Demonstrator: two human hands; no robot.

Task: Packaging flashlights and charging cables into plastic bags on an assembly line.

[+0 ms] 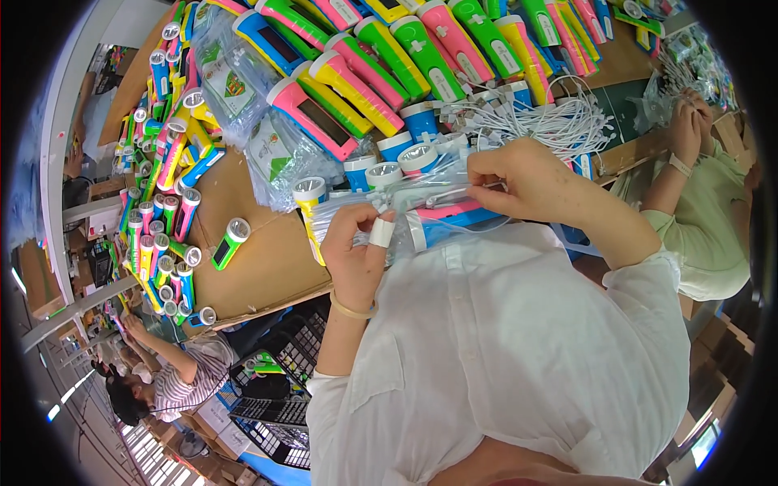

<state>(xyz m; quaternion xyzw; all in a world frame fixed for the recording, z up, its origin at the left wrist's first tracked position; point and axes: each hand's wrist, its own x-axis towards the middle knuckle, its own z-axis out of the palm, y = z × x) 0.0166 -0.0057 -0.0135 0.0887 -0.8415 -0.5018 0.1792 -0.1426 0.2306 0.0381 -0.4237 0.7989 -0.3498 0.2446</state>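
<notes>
1. In a busy workroom, a brown tabletop (pixel 243 275) bears many bright flashlights (pixel 409 61).
2. A clear plastic bag (pixel 429 185) lies between the two hands, just in front of the white shirt (pixel 502 324).
3. The left hand (pixel 356 255), a white wrap round its thumb, curls its fingers onto the bag's near end; the right hand (pixel 519 182) pinches its other end.
4. A pink-and-blue flashlight (pixel 462 215) sits just below; whether it is bagged, I cannot tell.
5. Beyond lie tangled white cables (pixel 559 121).
6. Co-workers sit at both sides.
</notes>
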